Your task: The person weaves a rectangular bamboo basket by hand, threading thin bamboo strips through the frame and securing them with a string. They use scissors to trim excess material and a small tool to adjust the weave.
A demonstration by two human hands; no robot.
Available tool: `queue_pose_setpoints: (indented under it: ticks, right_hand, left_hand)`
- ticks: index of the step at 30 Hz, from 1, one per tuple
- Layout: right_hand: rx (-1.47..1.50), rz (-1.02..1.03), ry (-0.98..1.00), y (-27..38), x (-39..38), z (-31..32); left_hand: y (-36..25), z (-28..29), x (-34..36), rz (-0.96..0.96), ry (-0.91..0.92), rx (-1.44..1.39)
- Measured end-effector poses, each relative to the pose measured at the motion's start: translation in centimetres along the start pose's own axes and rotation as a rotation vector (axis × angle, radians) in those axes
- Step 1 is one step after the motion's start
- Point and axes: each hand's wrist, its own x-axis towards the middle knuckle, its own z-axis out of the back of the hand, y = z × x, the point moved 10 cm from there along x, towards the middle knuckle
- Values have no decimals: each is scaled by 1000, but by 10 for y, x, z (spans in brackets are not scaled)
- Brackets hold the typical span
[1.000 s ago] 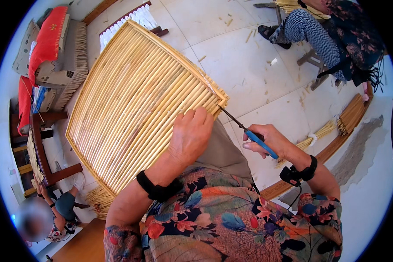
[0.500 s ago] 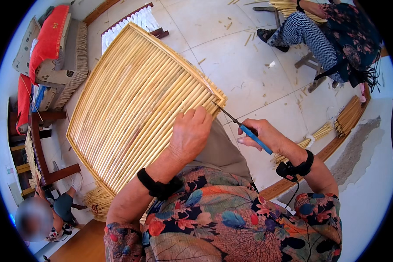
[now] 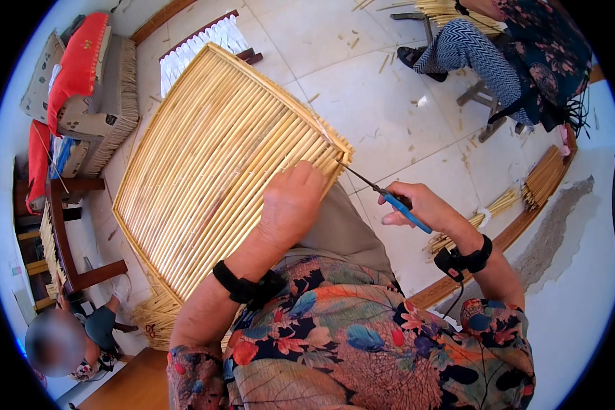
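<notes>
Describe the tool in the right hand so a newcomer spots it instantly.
Start at the big woven reed panel on the lap. At its lower right corner, the right hand holds a blue-handled tool with a thin dark metal tip touching the reeds. It is the only blue, metal item among pale straw.

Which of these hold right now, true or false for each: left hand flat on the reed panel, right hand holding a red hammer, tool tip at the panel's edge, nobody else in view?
1. The left hand rests on the woven reed panel. True.
2. The right hand holds a red hammer. False: it holds a blue-handled pointed tool.
3. The tool's tip meets the panel's near right edge. True.
4. Nobody else is in view. False: a seated person is at upper right, another person at lower left.
</notes>
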Motion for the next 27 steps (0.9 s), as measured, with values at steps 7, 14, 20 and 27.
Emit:
queue_pose_setpoints:
  ticks: [7,14,20,27]
  right_hand:
    - [457,136,-335,-12,-1,28]
    - [651,185,-346,22,62,21]
    - [573,182,-178,38,83,11]
    - [591,193,-130,52,89,15]
  left_hand:
    - [32,16,-5,262,30,-177]
    - [14,24,-11,250,189,-181]
    - [19,29,-24,190,206,-188]
    - [23,28,-31,200,236,-207]
